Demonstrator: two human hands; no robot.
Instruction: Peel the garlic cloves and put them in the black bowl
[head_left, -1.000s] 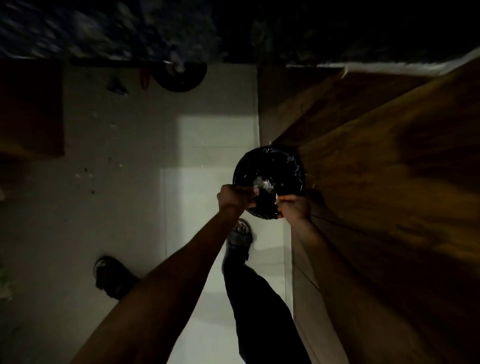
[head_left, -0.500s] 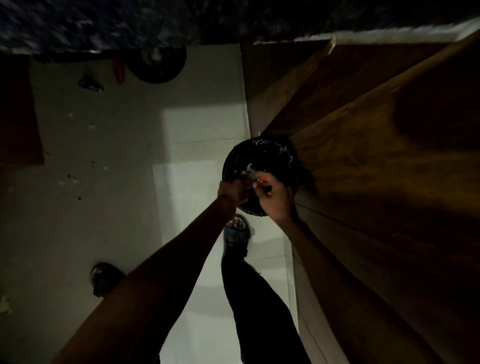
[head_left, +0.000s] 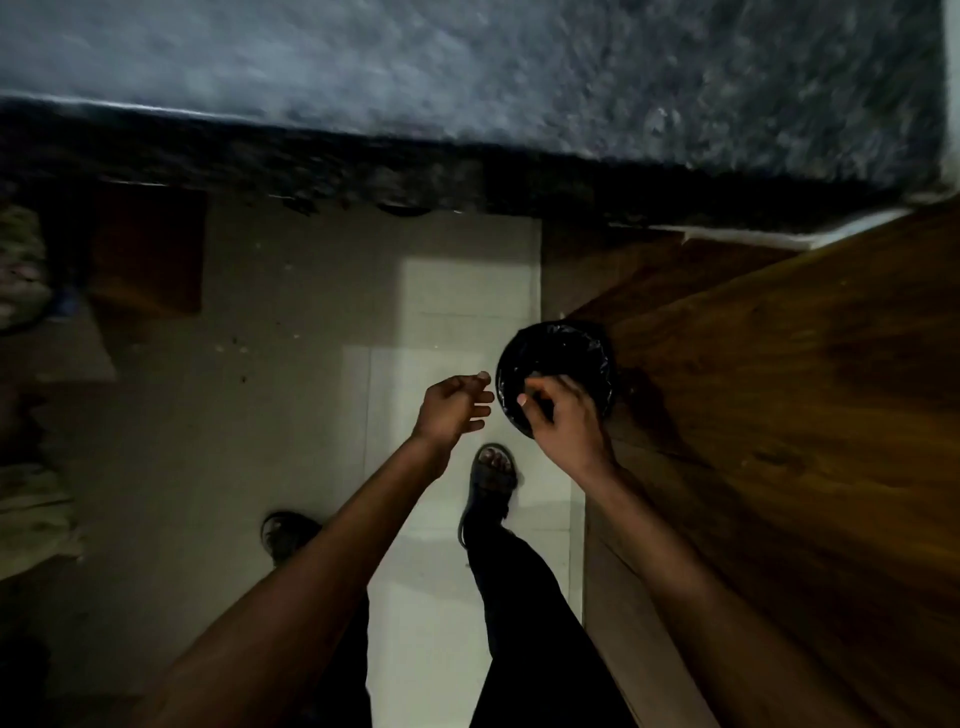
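Observation:
A round black bin lined with a shiny plastic bag stands on the floor against a wooden cabinet. My right hand hovers over its near rim with fingers and thumb curled inward; the dim light hides whether anything is in them. My left hand is just left of the bin, fingers relaxed and spread, holding nothing. No garlic clove or black bowl shows clearly.
A speckled grey stone counter fills the top of the view. The brown wooden cabinet runs along the right. My sandalled feet stand on the pale tiled floor. Cloth lies at far left.
My hands were together over the bin, working at something pale. They have parted, and the left hand has opened and drawn leftwards. The view has swung up to show more counter.

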